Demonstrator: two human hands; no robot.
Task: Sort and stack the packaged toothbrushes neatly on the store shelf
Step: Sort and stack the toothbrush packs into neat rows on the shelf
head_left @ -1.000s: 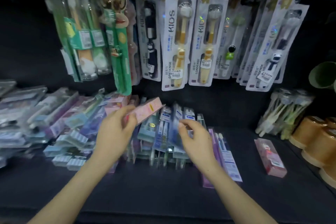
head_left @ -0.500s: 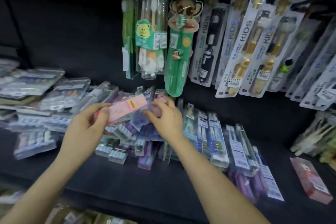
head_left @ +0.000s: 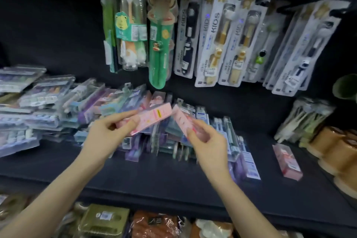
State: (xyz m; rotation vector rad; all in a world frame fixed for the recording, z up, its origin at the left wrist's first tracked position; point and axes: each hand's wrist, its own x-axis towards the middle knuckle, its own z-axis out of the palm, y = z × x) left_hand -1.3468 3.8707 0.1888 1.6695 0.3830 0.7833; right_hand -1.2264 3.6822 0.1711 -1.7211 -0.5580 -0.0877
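Boxes, both pink, are held up in the air, one in each hand. The left hand [head_left: 102, 138] pinches the left box [head_left: 152, 120] at its near end between thumb and fingers, and the box runs away from that hand, up and to the right. The right hand [head_left: 211, 142] pinches the right box [head_left: 180, 120] the same way, and that box runs from the hand up and to the left. The far ends come close together midway between the hands. Blur hides whether they touch. Both boxes hang over the pile [head_left: 168, 141] of mixed packs just beyond the fingers.

A third box [head_left: 287, 162] of the same pink lies flat on the shelf [head_left: 164, 183], out past the right hand and well apart from it. Its long axis runs away from the person, roughly along the right forearm's line. Nothing lies between it and the right hand.

The step looks like gathering matching boxes. The held pair are splayed in a V, so they would need turning parallel before they stack. The right hand is much the nearer to the third box. The left hand would have to cross over the pile to reach it.
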